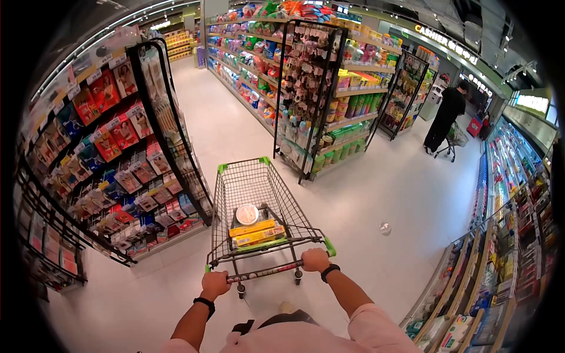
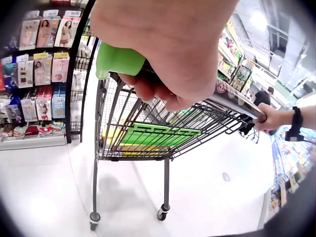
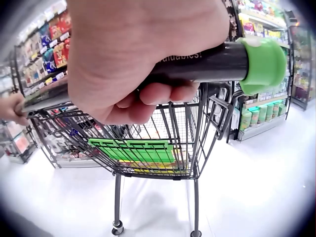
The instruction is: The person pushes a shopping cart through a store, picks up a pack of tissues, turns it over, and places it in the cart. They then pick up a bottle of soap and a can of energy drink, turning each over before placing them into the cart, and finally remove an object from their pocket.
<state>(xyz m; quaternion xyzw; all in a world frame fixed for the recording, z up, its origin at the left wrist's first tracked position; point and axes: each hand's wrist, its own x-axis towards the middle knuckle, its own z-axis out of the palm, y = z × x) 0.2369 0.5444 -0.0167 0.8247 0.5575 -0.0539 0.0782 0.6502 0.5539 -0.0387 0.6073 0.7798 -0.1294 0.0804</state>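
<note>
A wire shopping cart (image 1: 253,188) with green corners stands in front of the body. My left hand (image 1: 216,284) grips the left end of its dark handle (image 1: 259,272); the left wrist view shows the curled fingers (image 2: 158,94) under the bar beside a green end cap (image 2: 118,60). At the right end, my right hand (image 1: 315,260) holds the bar, fingers (image 3: 158,95) wrapped beneath it, near the other green cap (image 3: 264,65). Inside the cart lie a round white-lidded tub (image 1: 247,215) and yellow boxes (image 1: 256,236).
A rack of packaged goods (image 1: 118,135) stands on the left. Ahead are an aisle (image 1: 206,100) and a shelf end with hanging items (image 1: 306,88). A person in black (image 1: 448,115) is beside another cart (image 1: 456,140) at the right back. Chilled shelves (image 1: 512,159) line the right.
</note>
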